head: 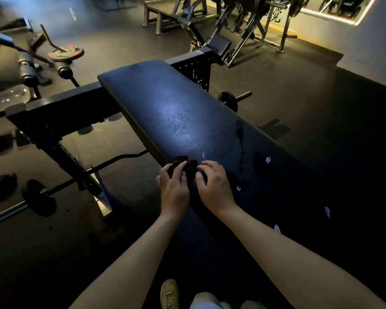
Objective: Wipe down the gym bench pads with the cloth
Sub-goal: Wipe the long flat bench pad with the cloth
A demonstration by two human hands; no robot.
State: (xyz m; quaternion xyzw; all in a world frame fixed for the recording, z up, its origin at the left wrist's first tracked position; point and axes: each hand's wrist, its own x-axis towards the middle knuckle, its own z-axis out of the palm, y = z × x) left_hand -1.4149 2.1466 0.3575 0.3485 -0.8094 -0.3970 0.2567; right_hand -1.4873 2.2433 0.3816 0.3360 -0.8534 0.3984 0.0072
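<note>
The dark rubber floor [321, 108] fills most of the view, and toward 3 and 6 o'clock it sinks into shadow where little can be made out. One long black pad [165, 103] runs from 11 o'clock down to 4 o'clock. Its far end catches the light and shows a pebbled grain, while its near end is lost in the dark and hidden under the forearms. A black steel frame [60, 108] crosses beneath the pad toward 9 o'clock, and its lower legs are hard to separate from the floor. At 12 to 1 o'clock stands a weight machine [243, 23], blurred and cut off by the top edge. A barbell [40, 192] lies at 8 o'clock with one end out of view. One weight plate [65, 53] with red marks lies at 10 o'clock.

Two bare forearms reach in from 6 o'clock. The left hand [174, 188] has its fingers curled over the cloth [184, 163], which it grips. The right hand [214, 186] sits just beside it, fingers bent narrow, its tips pinching the cloth's right edge. The thumbs are hidden. The one cloth is dark red and bunched, lying on the pad's left edge near the middle of the view. Most of it is covered by the fingers.

One tan shoe [169, 293] shows at 6 o'clock, cut off by the bottom edge. Four small pale spots [268, 160] dot the pad toward 4 o'clock. I cannot tell what they are.
</note>
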